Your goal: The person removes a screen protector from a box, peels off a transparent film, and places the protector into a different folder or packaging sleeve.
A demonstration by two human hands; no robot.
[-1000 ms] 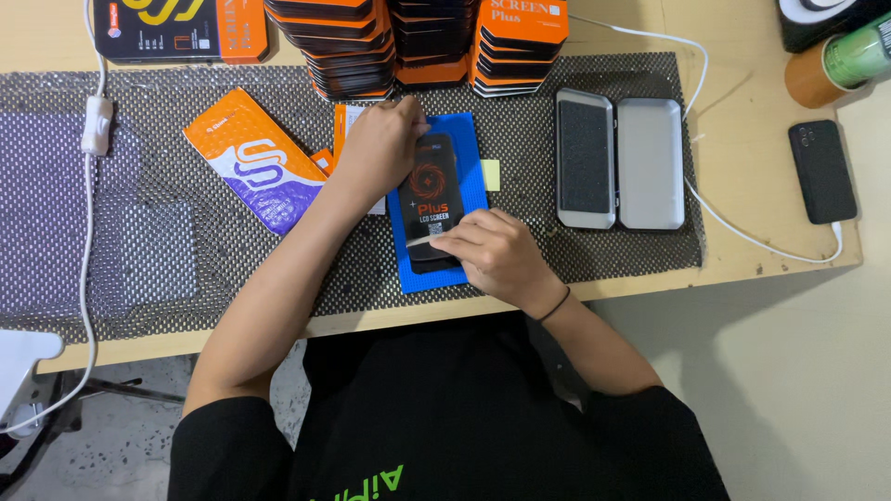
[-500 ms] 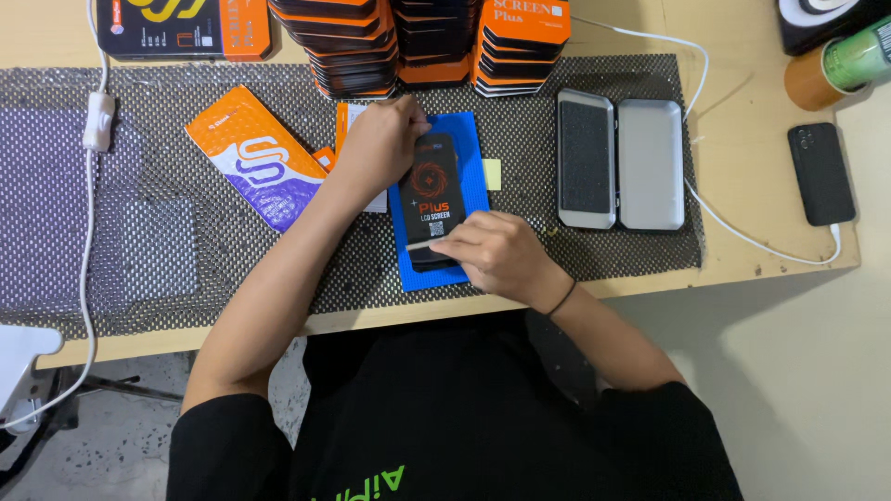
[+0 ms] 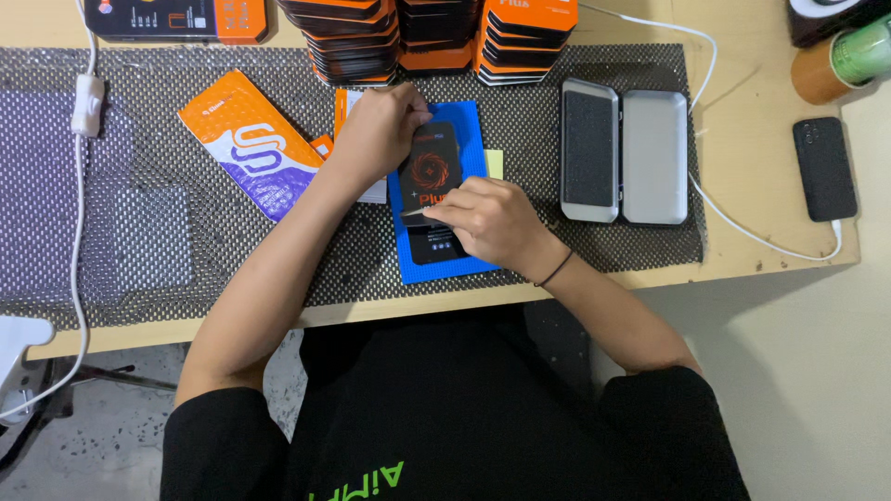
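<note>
A black phone-shaped piece with an orange swirl print [image 3: 431,176] lies on a blue mat [image 3: 473,158] in the middle of the desk. My left hand [image 3: 376,130] grips its upper left edge. My right hand [image 3: 492,221] rests over its lower part and pinches a thin flat tool or film edge [image 3: 415,212] against it. What exactly the right fingers hold is too small to tell.
An orange, white and purple packet [image 3: 249,141] lies left of the mat. Stacks of black and orange boxes [image 3: 436,32] line the back. An open metal tin [image 3: 624,148] sits to the right, a black phone on a white cable [image 3: 824,167] farther right, tape rolls [image 3: 840,56] at the corner.
My right hand has shifted slightly along the lower part of the black piece. My left hand keeps its grip at the top.
</note>
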